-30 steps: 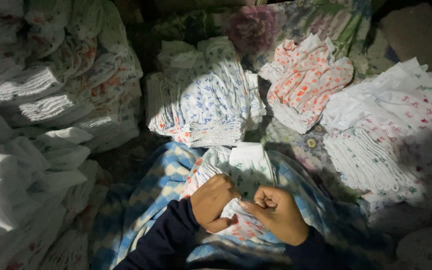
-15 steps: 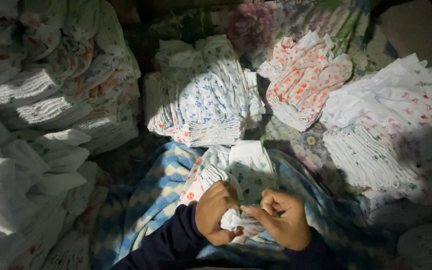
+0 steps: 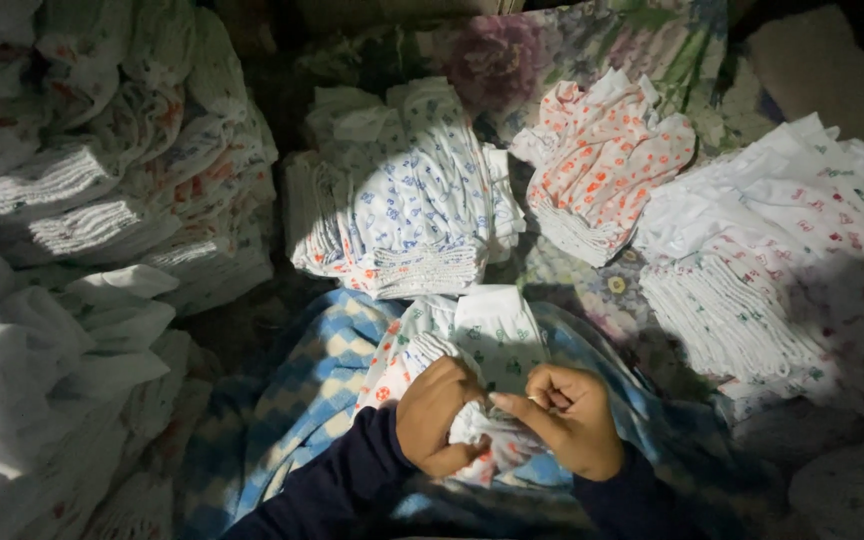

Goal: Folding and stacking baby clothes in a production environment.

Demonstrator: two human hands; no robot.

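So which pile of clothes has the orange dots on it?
The small pile with orange-red dots, at the top middle-right. The stack left of it has blue print, and the big stack on the right shows small red and green marks.

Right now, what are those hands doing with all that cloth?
A person sits among piles of small printed clothes. The left hand and the right hand both pinch a bunched-up bit of white printed cloth over a blue checked blanket. Just beyond the hands lies a folded piece with a green print. Neat stacks sit around: one with a blue print, one with orange dots, and one with red marks to the right.
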